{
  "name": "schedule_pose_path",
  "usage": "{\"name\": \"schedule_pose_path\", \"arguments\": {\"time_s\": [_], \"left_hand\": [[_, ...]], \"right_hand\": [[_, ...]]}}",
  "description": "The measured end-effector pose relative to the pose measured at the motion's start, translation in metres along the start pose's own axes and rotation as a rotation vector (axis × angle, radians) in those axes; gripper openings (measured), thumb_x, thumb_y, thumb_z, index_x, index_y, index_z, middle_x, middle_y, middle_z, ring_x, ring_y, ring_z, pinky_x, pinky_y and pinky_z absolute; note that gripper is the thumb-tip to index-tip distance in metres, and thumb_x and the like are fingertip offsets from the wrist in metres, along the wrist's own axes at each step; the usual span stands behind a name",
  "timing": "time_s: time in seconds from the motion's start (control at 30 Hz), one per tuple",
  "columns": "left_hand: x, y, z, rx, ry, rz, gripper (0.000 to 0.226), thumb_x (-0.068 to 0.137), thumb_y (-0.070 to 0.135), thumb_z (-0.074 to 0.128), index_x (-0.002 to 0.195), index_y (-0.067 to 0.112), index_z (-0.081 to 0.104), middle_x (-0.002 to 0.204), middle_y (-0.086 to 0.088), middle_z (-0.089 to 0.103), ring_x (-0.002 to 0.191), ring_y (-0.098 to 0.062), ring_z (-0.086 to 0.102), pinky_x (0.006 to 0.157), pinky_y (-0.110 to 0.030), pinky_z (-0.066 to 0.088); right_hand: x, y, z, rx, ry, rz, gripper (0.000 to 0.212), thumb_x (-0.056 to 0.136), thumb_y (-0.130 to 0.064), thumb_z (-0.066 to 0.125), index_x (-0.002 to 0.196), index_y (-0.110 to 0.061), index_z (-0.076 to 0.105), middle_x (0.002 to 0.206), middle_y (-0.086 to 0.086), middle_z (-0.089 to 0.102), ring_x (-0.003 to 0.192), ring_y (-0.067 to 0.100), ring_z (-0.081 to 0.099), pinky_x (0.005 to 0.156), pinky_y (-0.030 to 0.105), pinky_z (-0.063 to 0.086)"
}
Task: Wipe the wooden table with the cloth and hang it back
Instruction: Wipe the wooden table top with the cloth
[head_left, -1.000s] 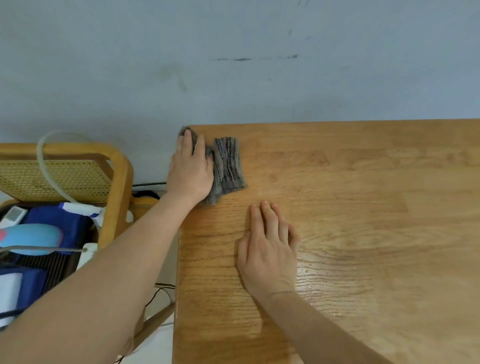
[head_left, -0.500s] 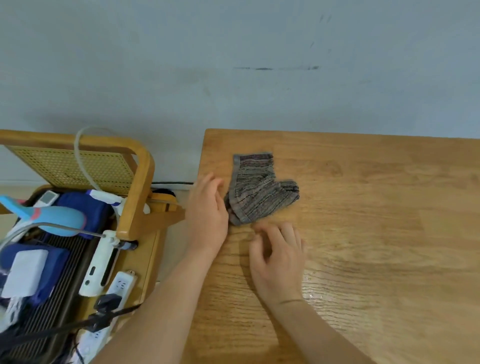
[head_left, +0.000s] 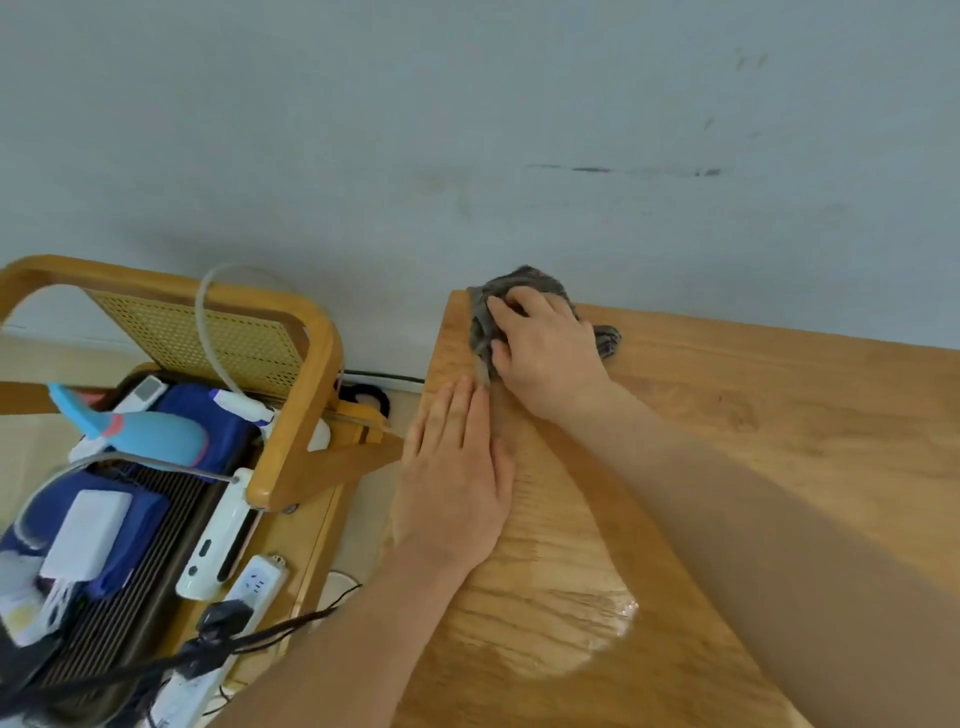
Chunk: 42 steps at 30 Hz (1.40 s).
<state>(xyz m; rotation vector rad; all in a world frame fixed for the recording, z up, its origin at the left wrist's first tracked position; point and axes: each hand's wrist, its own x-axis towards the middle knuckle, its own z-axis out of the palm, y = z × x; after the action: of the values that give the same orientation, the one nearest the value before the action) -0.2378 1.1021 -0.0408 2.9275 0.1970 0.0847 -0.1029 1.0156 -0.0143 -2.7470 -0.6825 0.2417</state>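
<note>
Table (head_left: 779, 441), far-left corner: R hand (head_left: 545, 358) on cloth (head_left: 480, 327), L hand (head_left: 452, 478) flat.
R fingers (head_left: 511, 306) curled round bunched grey cloth at back edge by wall (head_left: 467, 130); open wood to the right. L fingers straight, together, palm down by left edge, holding nothing. Both forearms stretched fwd.

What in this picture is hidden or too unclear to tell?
Head view, the only one:
Most of the cloth, covered by the right hand gripping it.
The table, cut off at the right and bottom frame edges.
The wood under the flat left hand.
The place where the cloth hangs, nowhere in frame.
</note>
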Motion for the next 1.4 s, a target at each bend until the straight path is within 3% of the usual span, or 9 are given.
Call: {"name": "schedule_pose_path", "arguments": {"time_s": [0.13,0.27,0.43,0.7,0.83,1.03,1.2,1.3,1.4], "left_hand": [[-0.001,-0.002,0.002,0.06,-0.019,-0.014,0.056,0.099,0.035,0.024,0.147,0.009,0.033,0.154,-0.007,0.033,0.144,-0.02,0.025,0.117,-0.037,0.019],[0.001,-0.003,0.002,0.08,-0.029,-0.027,0.055,0.098,0.035,0.025,0.146,0.01,0.034,0.153,-0.006,0.034,0.143,-0.02,0.028,0.117,-0.038,0.024],[0.004,-0.005,0.002,0.084,-0.054,-0.026,0.056,0.098,0.037,0.021,0.148,0.012,0.031,0.154,-0.005,0.032,0.144,-0.019,0.025,0.117,-0.036,0.019],[0.002,-0.002,-0.001,0.079,-0.078,-0.017,0.058,0.097,0.037,0.02,0.15,0.012,0.026,0.156,-0.006,0.027,0.145,-0.021,0.021,0.118,-0.039,0.019],[0.001,-0.002,0.0,0.086,-0.09,-0.017,0.058,0.097,0.036,0.021,0.149,0.012,0.027,0.156,-0.009,0.029,0.144,-0.024,0.024,0.116,-0.043,0.025],[0.001,-0.003,0.0,0.051,-0.044,-0.007,0.055,0.097,0.036,0.025,0.148,0.016,0.03,0.155,-0.007,0.031,0.144,-0.022,0.024,0.116,-0.04,0.021],[-0.001,-0.004,-0.001,0.042,-0.055,-0.018,0.054,0.098,0.035,0.025,0.148,0.016,0.032,0.154,-0.007,0.032,0.143,-0.024,0.025,0.116,-0.043,0.024],[0.0,-0.001,-0.002,0.059,-0.063,-0.006,0.051,0.099,0.031,0.027,0.148,0.015,0.033,0.154,-0.01,0.032,0.143,-0.026,0.025,0.115,-0.046,0.025],[-0.001,0.011,-0.008,0.091,-0.089,-0.064,0.053,0.096,0.03,0.03,0.149,0.018,0.03,0.155,-0.015,0.028,0.144,-0.03,0.021,0.116,-0.049,0.022]], "right_hand": [[0.066,0.011,-0.018,-0.05,-0.255,-0.037,0.051,0.097,-0.049,0.046,0.139,-0.021,0.046,0.14,0.005,0.051,0.121,0.031,0.05,0.095,0.043,0.045],[0.108,0.009,-0.015,-0.087,-0.469,-0.038,0.065,0.09,-0.073,0.031,0.115,-0.023,0.064,0.114,0.001,0.063,0.105,0.024,0.056,0.094,0.046,0.041],[0.102,0.015,-0.004,0.095,-0.417,-0.053,0.059,0.094,-0.068,0.027,0.105,-0.021,0.061,0.108,0.004,0.063,0.09,0.019,0.054,0.073,0.033,0.039],[0.042,0.106,-0.027,-0.017,-0.355,0.123,0.071,0.091,-0.074,0.016,0.1,-0.02,0.061,0.102,0.004,0.063,0.09,0.025,0.055,0.076,0.037,0.042],[0.051,0.08,-0.017,-0.069,-0.27,0.134,0.07,0.096,-0.065,0.014,0.102,-0.015,0.063,0.107,0.008,0.065,0.094,0.028,0.058,0.076,0.037,0.041],[0.054,0.056,-0.005,-0.068,-0.168,0.091,0.063,0.096,-0.065,0.018,0.078,-0.018,0.056,0.08,-0.002,0.058,0.08,0.023,0.056,0.068,0.036,0.039],[0.01,0.142,-0.027,-0.13,-0.123,0.244,0.072,0.091,-0.072,0.017,0.093,-0.017,0.063,0.106,0.012,0.066,0.096,0.033,0.06,0.075,0.039,0.04],[-0.024,0.193,-0.051,-0.139,-0.127,0.402,0.072,0.093,-0.068,0.019,0.092,-0.013,0.065,0.103,0.016,0.066,0.084,0.032,0.056,0.07,0.037,0.039],[-0.025,0.187,-0.051,-0.192,-0.089,0.445,0.066,0.097,-0.058,0.018,0.099,-0.011,0.064,0.108,0.018,0.066,0.094,0.035,0.059,0.072,0.037,0.04]]}}
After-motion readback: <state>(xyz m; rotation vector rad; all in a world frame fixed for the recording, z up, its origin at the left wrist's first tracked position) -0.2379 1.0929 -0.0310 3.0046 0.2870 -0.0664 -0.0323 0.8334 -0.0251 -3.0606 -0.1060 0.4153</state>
